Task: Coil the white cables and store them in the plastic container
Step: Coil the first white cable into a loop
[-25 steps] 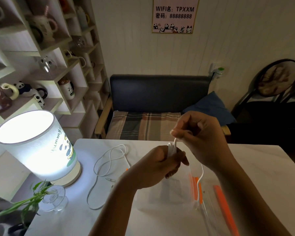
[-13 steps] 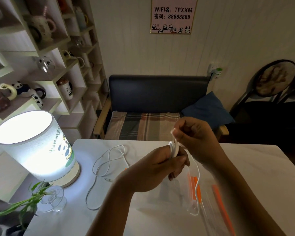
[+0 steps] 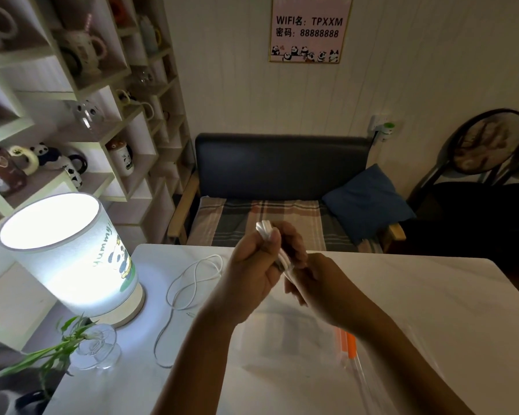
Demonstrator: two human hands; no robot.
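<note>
My left hand (image 3: pixel 249 271) is closed around a bundle of coiled white cable (image 3: pixel 265 230), whose loops stick out above the fist. My right hand (image 3: pixel 315 283) is just right of it, its fingers pinching the cable's lower end below the bundle. A second white cable (image 3: pixel 192 283) lies loose in loops on the white table (image 3: pixel 432 295), left of my hands. The clear plastic container (image 3: pixel 282 339) with orange clips (image 3: pixel 346 344) sits on the table under my forearms.
A lit table lamp (image 3: pixel 69 256) stands at the table's left edge. In front of it is a glass vase with green leaves (image 3: pixel 93 348). Behind the table are a dark bench with a plaid cushion (image 3: pixel 270 220) and shelves of mugs at the left.
My right hand has dropped from above the bundle to below and right of my left hand. The hanging tail of cable has been taken up. The loose cable on the table has not moved.
</note>
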